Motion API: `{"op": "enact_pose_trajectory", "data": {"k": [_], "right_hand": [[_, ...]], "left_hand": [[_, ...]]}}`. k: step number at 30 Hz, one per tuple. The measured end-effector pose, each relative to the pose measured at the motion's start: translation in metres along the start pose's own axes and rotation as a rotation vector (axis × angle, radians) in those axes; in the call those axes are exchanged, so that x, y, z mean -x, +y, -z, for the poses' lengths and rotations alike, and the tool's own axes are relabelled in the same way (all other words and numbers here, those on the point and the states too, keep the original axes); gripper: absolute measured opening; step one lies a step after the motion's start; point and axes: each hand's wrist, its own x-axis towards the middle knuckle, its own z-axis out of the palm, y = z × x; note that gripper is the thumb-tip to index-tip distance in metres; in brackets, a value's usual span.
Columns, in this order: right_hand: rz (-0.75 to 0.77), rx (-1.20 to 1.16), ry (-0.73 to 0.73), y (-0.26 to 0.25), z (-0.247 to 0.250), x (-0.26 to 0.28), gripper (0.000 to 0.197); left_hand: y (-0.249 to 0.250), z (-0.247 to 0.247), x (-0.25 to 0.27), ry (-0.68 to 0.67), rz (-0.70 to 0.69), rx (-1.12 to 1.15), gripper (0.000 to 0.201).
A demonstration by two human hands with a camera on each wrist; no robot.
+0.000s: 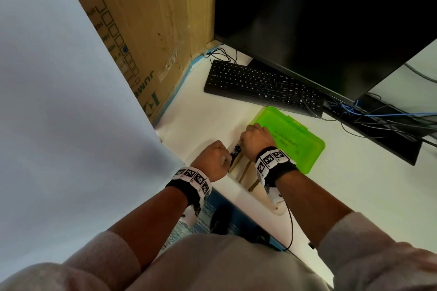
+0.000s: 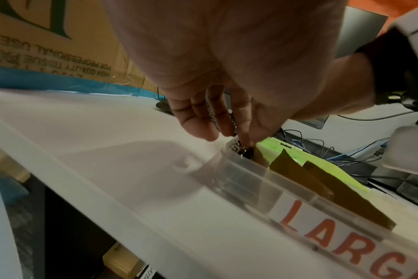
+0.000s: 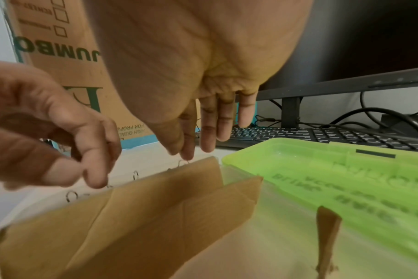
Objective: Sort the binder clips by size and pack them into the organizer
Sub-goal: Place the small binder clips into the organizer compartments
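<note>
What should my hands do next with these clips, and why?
Probably let go and lift both hands clear. The left hand and right hand already have the clips down in the organizer's end compartment, behind the cardboard divider, with wire handles poking above it.

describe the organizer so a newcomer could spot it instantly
Start at the black keyboard, then the bright green lid lying in front of it. The organizer sits against the lid's near-left side at the table edge: a clear plastic box with brown cardboard dividers and a red LARGE label.
</note>
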Motion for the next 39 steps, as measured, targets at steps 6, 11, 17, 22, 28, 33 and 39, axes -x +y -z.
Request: {"op": "enact_pose_trajectory", "data": {"k": [6, 11, 17, 22, 28, 33, 39], "right_hand": [[-0.007, -0.17, 0.173, 0.031, 0.006, 0.035, 0.025], [-0.13, -0.254, 0.135, 0.092, 0.002, 0.09, 0.021], [-0.338, -0.407, -0.059, 0.154, -0.026, 0.175, 0.02], [-0.499, -0.655, -0.113, 0.174, -0.046, 0.235, 0.023], [-0.462, -0.671, -0.309, 0.179, -0.072, 0.276, 0.093], [-0.417, -0.501, -0.252, 0.164, -0.104, 0.285, 0.096], [-0.408, -0.581, -0.055, 0.168, -0.109, 0.275, 0.055]], "left_hand": [[0.031, 0.001, -0.018, 0.133, -0.116, -0.004, 0.017], [0.089, -0.041, -0.033, -0.028, -0.313, -0.066, 0.02], [0.15, -0.11, -0.026, -0.495, -0.404, -0.079, 0.036], [0.175, -0.154, -0.01, -0.716, -0.483, -0.297, 0.081], [0.184, -0.187, 0.003, -0.735, -0.522, -0.493, 0.109], [0.183, -0.2, 0.004, -0.668, -0.528, -0.512, 0.075], [0.18, -0.203, -0.009, -0.611, -0.44, -0.32, 0.027]]}}
